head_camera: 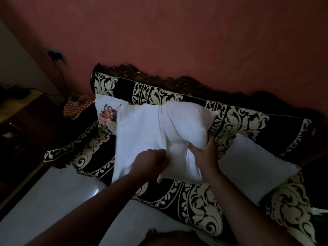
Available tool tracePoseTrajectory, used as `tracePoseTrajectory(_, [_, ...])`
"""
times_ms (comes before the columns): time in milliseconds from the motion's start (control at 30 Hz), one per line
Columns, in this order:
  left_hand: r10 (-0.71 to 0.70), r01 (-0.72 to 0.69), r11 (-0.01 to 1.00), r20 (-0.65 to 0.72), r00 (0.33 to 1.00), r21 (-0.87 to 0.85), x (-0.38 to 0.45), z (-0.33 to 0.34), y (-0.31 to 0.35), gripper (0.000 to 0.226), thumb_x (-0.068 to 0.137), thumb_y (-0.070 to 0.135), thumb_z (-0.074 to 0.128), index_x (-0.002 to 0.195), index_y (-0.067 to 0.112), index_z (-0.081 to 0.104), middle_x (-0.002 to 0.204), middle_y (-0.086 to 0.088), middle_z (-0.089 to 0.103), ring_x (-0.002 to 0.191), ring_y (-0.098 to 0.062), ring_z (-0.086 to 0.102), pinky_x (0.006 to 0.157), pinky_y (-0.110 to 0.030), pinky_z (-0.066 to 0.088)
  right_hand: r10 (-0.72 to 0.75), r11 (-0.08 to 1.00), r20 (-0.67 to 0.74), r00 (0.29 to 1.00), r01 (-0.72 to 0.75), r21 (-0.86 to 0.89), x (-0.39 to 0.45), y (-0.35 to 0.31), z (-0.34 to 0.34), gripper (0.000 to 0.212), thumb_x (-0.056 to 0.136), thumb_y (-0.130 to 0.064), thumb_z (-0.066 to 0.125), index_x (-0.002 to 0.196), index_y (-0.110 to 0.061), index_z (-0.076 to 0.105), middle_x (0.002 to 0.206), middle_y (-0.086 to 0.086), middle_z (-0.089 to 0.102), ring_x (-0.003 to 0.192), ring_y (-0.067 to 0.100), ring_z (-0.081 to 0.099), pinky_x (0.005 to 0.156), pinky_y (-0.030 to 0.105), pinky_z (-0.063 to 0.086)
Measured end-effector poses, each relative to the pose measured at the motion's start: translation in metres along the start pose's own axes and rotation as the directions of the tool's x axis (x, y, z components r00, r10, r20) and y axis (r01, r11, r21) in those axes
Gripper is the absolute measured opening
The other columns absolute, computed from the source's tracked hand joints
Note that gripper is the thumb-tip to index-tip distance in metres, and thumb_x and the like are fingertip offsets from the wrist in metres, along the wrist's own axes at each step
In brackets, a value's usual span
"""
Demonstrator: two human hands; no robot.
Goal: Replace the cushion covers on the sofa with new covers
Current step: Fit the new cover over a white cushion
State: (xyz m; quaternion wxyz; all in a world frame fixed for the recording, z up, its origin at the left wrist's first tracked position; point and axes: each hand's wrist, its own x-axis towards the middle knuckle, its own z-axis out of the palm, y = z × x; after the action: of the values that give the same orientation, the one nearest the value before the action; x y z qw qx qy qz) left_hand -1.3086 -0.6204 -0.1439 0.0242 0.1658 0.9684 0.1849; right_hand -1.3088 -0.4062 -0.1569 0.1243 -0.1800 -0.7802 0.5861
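A plain white cushion [188, 121] lies on the sofa seat, partly inside a white cover [136, 132] whose opening edge crosses its middle. My left hand [150, 162] grips the cover's edge in a fist near the front. My right hand [204, 153] holds the bare cushion's lower corner, fingers wrapped around it. Behind the cover's far left corner shows a white cushion with a flower print [106, 116]. A second plain white cushion [252, 166] lies on the seat to the right.
The sofa [239, 121] has a black throw with cream leaf patterns and a carved dark wooden back against a red wall. A dark wooden cabinet [19, 121] with cables stands at the left. Pale floor tiles [44, 201] lie in front.
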Motion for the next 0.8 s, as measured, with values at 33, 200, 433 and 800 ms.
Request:
tracePoseTrajectory(33, [-0.072, 0.068, 0.996, -0.063, 0.995, -0.066, -0.002, -0.003, -0.013, 0.035, 0.090, 0.058, 0.048, 0.083, 0.024, 0.053, 0.073, 0.003, 0.066, 0.069, -0.019, 0.065, 0.061, -0.034, 0.049, -0.013, 0.999, 0.019, 1.000, 0.012, 0.052, 0.000, -0.001, -0.003, 0.074, 0.076, -0.024, 0.089, 0.139, -0.019, 0.050, 0.118, -0.014, 0.059, 0.111, 0.009, 0.057, 0.089, 0.024, 0.044])
tracePoseTrajectory(200, [-0.376, 0.212, 0.825, -0.229, 0.898, -0.523, 0.041, -0.034, -0.044, 0.028, 0.101, 0.051, 0.052, 0.106, 0.025, 0.061, 0.092, 0.005, 0.067, 0.083, -0.014, 0.064, 0.069, -0.033, 0.049, -0.129, 0.986, 0.075, 0.989, 0.120, 0.112, -0.012, -0.002, -0.006, 0.070, 0.074, -0.021, 0.091, 0.131, -0.035, 0.052, 0.124, -0.026, 0.060, 0.115, -0.007, 0.056, 0.093, 0.013, 0.045])
tracePoseTrajectory(433, [-0.443, 0.349, 0.858, -0.197, 0.875, -0.377, 0.091, -0.035, -0.045, 0.037, 0.102, 0.049, 0.051, 0.110, 0.014, 0.062, 0.100, -0.012, 0.071, 0.093, -0.031, 0.066, 0.075, -0.036, 0.048, -0.230, 0.968, 0.173, 0.958, 0.207, 0.142, -0.024, -0.006, -0.004, 0.057, 0.073, -0.025, 0.089, 0.121, -0.029, 0.058, 0.111, -0.025, 0.067, 0.107, 0.002, 0.064, 0.088, 0.028, 0.054])
tracePoseTrajectory(800, [-0.709, 0.211, 0.282, -0.055, 0.703, -0.936, 0.071, -0.012, -0.015, 0.032, 0.101, 0.017, 0.043, 0.069, 0.014, 0.044, 0.066, -0.002, 0.042, 0.070, -0.019, 0.041, 0.059, -0.034, 0.033, 0.041, 0.978, 0.258, 0.965, -0.091, 0.186, -0.004, 0.004, -0.031, 0.114, 0.043, -0.083, 0.080, 0.134, -0.028, 0.039, 0.124, -0.008, 0.058, 0.106, 0.010, 0.061, 0.079, 0.027, 0.055])
